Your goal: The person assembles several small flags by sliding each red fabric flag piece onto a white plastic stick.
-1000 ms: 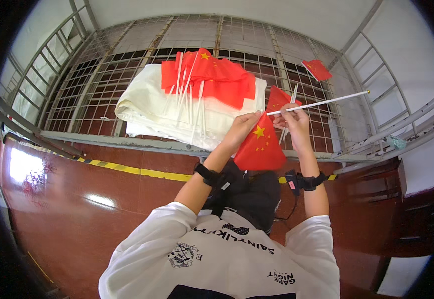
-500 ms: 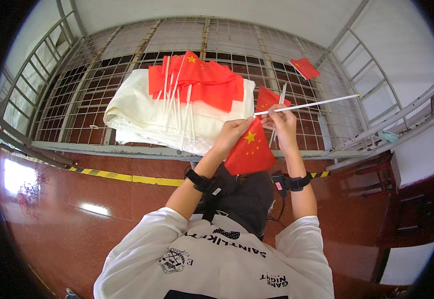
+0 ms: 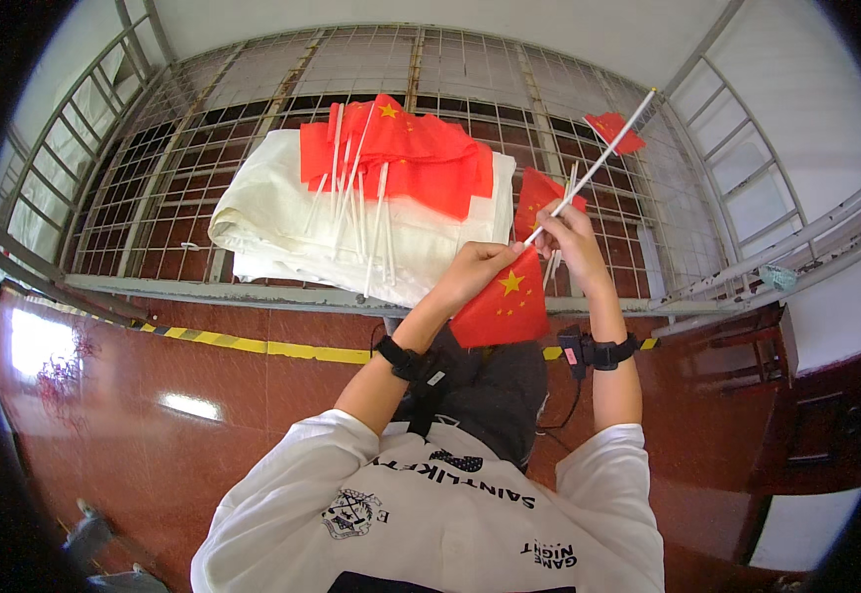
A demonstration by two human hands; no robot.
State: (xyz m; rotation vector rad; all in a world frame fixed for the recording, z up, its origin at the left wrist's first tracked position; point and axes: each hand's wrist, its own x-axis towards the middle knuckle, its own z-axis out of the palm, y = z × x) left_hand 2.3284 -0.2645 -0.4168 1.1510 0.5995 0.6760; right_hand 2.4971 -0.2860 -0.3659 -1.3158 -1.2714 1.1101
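Observation:
A small red flag with yellow stars (image 3: 502,308) hangs from my left hand (image 3: 482,269), whose thumb and fingers pinch its upper edge. My right hand (image 3: 571,242) is closed round the lower part of a white flagstick (image 3: 612,148). The stick slants away to the upper right, its lower end meeting the flag's upper corner by my left fingertips. Whether that end sits inside the flag's sleeve is hidden by my fingers. Just beyond my right hand lies another red flag (image 3: 537,188), with white sticks near it.
A metal bed frame with a wire-mesh base (image 3: 178,212) spans the view. On it rests a folded white cloth (image 3: 272,212) bearing a pile of red flags (image 3: 421,163) and several white sticks (image 3: 388,222). Another red flag (image 3: 603,127) lies at the far right.
The flagstick's far end has swung up and away, from pointing right to a steeper slant. My right hand has turned with it; the left still pinches the flag.

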